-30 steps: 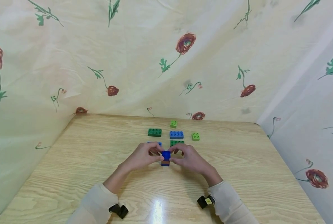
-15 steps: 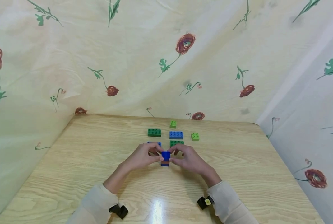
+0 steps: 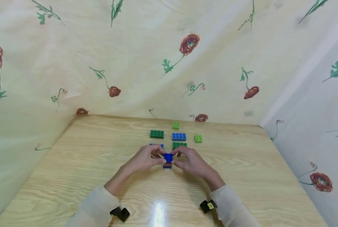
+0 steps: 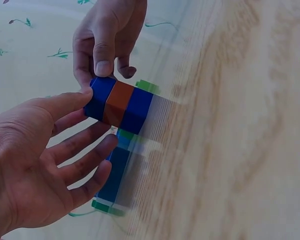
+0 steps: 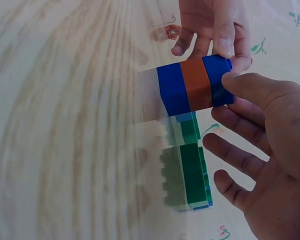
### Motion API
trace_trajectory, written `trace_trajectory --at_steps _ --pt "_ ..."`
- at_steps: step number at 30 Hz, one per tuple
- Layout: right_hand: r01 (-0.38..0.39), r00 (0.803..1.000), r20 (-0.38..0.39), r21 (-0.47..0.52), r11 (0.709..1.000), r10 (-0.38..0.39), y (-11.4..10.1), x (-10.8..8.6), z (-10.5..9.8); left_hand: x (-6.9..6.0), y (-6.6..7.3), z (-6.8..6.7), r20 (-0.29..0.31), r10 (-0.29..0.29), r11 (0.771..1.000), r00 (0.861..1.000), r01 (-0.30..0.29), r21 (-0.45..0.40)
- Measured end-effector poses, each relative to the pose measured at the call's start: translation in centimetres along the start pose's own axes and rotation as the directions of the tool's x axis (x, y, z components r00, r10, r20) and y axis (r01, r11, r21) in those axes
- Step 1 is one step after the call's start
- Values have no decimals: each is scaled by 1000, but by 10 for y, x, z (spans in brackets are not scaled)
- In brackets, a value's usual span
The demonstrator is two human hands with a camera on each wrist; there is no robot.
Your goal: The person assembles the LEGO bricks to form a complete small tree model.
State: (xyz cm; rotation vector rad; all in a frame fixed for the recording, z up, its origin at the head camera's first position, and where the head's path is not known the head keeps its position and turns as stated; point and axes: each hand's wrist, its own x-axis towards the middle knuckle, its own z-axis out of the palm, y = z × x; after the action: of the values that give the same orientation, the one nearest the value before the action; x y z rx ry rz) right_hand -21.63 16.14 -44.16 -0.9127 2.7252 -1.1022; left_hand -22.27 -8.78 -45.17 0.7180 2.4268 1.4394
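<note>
A small stack of toy building bricks stands upright on the wooden table [image 3: 72,176]. Its dark blue top brick [image 3: 168,158] sits over an orange-brown brick [image 5: 196,84], and another dark blue brick [image 5: 173,93] forms the base. From the left side, my left hand [image 3: 146,159] pinches the top brick between thumb and index finger. My right hand [image 3: 193,161] grips that same brick from the right in the same way. In both wrist views the other fingers are loosely bent and hold nothing. No gap shows between the three layers.
Behind the stack lie loose bricks: dark green [image 3: 157,134], blue [image 3: 179,136], green [image 3: 179,145], partly hidden blue [image 3: 156,146], and two light green ones [image 3: 175,125] [image 3: 198,138]. A flower-patterned cloth [image 3: 134,63] bounds the table's back and sides.
</note>
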Motion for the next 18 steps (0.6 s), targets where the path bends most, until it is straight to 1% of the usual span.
trace_trajectory --at_steps 5,8,18 --pt "-30 999 18 15 999 30 0 1 0 1 0 -1 -1 -16 1000 1000 16 6" --pt "-49 999 20 22 999 48 -1 1 0 1 0 -2 9 -14 1000 1000 14 10" --pt "-54 999 2 36 998 54 0 -2 1 1 2 -3 46 -1 999 999 -2 45"
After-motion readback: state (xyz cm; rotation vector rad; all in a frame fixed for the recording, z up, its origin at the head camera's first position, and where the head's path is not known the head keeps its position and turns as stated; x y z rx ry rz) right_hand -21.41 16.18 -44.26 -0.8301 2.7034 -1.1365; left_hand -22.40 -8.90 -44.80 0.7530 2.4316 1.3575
